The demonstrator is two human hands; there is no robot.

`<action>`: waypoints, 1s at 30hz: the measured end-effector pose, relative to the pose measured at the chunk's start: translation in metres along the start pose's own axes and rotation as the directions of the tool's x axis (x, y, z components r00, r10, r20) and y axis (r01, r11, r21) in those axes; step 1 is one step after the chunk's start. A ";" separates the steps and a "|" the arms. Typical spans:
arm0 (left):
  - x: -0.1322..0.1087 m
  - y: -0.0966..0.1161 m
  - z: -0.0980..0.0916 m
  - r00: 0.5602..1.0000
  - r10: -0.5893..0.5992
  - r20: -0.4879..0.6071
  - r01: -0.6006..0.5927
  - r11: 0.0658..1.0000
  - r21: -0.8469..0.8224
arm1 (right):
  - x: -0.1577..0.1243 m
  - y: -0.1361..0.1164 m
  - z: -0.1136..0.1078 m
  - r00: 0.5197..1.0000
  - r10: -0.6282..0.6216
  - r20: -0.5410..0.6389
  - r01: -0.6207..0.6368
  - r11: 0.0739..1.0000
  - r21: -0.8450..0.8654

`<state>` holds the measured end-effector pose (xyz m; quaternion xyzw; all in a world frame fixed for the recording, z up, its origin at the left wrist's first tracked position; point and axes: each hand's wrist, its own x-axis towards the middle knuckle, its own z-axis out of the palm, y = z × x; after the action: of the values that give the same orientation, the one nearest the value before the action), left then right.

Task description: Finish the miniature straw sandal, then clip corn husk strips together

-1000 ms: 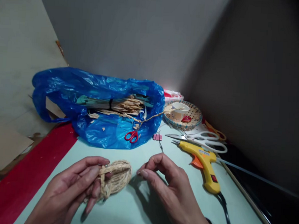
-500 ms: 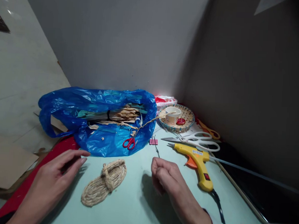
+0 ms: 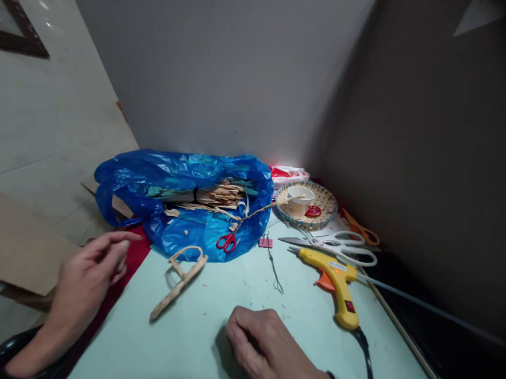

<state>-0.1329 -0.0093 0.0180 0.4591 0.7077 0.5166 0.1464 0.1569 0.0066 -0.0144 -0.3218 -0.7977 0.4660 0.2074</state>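
Note:
A small woven straw slipper (image 3: 180, 285) stands tipped on its side edge on the pale green tabletop (image 3: 174, 350), its strap loop facing the far left. My left hand (image 3: 87, 276) hovers left of it, over the red table edge, index finger stretched out and the other fingers loosely bent; it holds nothing and does not touch the slipper. To the right of the slipper, my right hand (image 3: 264, 347) rests low over the tabletop, fingers curled into a loose fist. I see nothing in it.
At the back left lies a blue plastic bag (image 3: 164, 167) of dried straw, with red-handled scissors (image 3: 226, 243) on it. A basket (image 3: 329, 208) holds a paper cup (image 3: 300, 201). White scissors (image 3: 344, 246), a yellow glue gun (image 3: 341, 283), a pink binder clip (image 3: 266, 243) and a dark tablet (image 3: 417, 314) lie rightward.
The slipper has gone from lying flat to standing on its side edge. My left hand has drawn away to the left. My right hand is lower and nearer me. The view has shifted slightly.

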 end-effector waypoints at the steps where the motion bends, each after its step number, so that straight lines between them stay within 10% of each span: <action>1: 0.003 -0.001 -0.002 0.999 0.001 -0.045 -0.003 0.999 -0.050 | 0.000 0.000 -0.001 1.000 -0.005 0.010 0.005 1.000 0.010; 16: 0.010 -0.021 0.009 0.985 -0.114 0.128 0.127 0.987 -0.101 | 0.003 0.006 -0.005 0.999 0.051 0.005 -0.051 0.979 0.199; 21: 0.004 -0.024 0.030 0.944 -0.110 0.312 0.129 0.991 -0.043 | 0.021 -0.012 -0.006 0.985 0.170 0.015 -0.168 0.983 -0.070; 30: -0.016 -0.006 0.040 0.853 -0.082 0.516 0.210 0.958 -0.194 | 0.087 -0.009 0.012 0.992 0.011 -0.124 -0.057 0.927 -0.371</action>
<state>-0.1001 0.0014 -0.0084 0.5008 0.6094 0.4491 0.4197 0.0849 0.0579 -0.0097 -0.3967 -0.8522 0.2887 0.1815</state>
